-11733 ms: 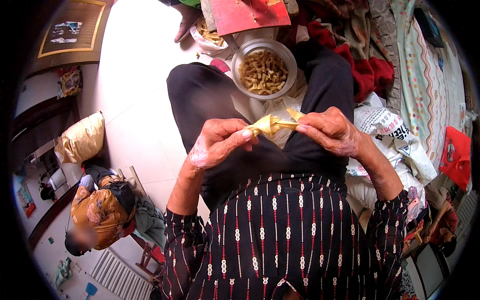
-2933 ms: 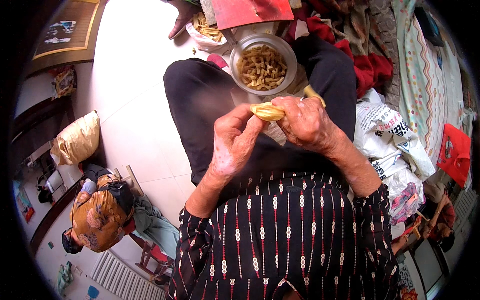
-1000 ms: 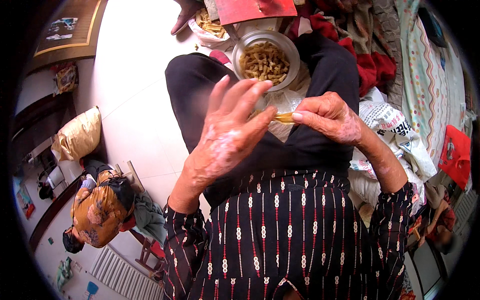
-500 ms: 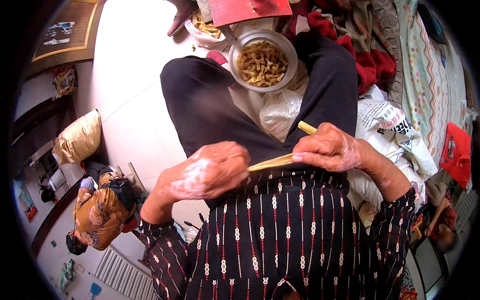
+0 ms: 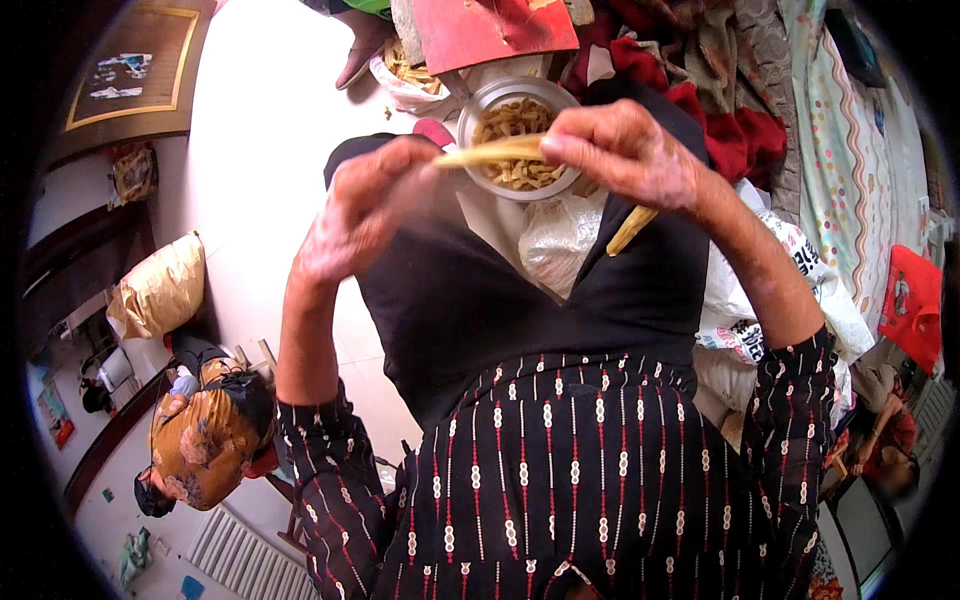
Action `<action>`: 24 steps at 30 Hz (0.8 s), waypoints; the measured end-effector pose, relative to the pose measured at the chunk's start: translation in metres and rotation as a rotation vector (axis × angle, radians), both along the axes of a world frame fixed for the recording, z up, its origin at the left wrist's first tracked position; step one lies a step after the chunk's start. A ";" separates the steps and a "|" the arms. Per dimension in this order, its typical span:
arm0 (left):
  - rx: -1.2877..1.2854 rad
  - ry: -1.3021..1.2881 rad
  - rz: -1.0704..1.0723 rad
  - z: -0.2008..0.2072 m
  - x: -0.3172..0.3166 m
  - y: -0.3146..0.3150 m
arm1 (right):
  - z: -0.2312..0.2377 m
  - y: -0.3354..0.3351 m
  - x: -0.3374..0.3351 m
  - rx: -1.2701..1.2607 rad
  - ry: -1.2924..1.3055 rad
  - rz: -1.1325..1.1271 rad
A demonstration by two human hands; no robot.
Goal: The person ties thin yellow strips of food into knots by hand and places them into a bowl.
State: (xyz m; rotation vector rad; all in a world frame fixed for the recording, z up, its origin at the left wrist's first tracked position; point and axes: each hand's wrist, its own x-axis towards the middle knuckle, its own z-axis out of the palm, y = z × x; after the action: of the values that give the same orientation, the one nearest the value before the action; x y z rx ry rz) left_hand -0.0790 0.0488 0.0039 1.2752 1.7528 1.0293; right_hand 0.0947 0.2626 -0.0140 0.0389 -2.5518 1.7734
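My left hand (image 5: 365, 205), partly smeared by motion, pinches one end of a pale yellow, fibrous strip (image 5: 490, 153). The other end of that stretch is in my right hand (image 5: 630, 160), its fingers closed round it. A yellow piece (image 5: 630, 232) also sticks out below my right palm; whether it is the same strip I cannot tell. Both hands are raised over my thighs, in front of a round metal bowl (image 5: 520, 90). Short yellow-brown pieces (image 5: 520, 118) fill the bowl, partly hidden behind the strip.
A red-topped stool (image 5: 495, 35) stands beyond the bowl, beside a white bag (image 5: 405, 92) of yellow strips. Clear plastic (image 5: 560, 240) lies between my legs. To the right are a printed white sack (image 5: 800, 260) and a bed (image 5: 850, 150). Another person (image 5: 205, 430) is at the left.
Both hands have moved away from my lap, up toward the bowl, carrying the strip. They are now farther apart, with a longer stretch of it showing between them.
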 end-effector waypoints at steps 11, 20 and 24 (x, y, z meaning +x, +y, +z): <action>0.079 0.045 0.128 -0.051 -0.054 0.089 | -0.042 0.065 -0.050 -0.023 -0.086 -0.235; 0.056 -0.035 0.199 -0.065 -0.070 0.124 | -0.056 0.094 -0.068 -0.268 -0.105 -0.290; 0.070 -0.160 0.228 -0.063 -0.067 0.128 | -0.051 0.098 -0.068 -0.339 -0.144 -0.269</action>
State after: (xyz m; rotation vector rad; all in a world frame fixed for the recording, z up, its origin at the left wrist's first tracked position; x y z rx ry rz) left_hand -0.1457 0.1763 -0.0594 1.0199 1.7798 1.2947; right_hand 0.0267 0.3603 -0.0646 -0.4325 -2.1709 2.1264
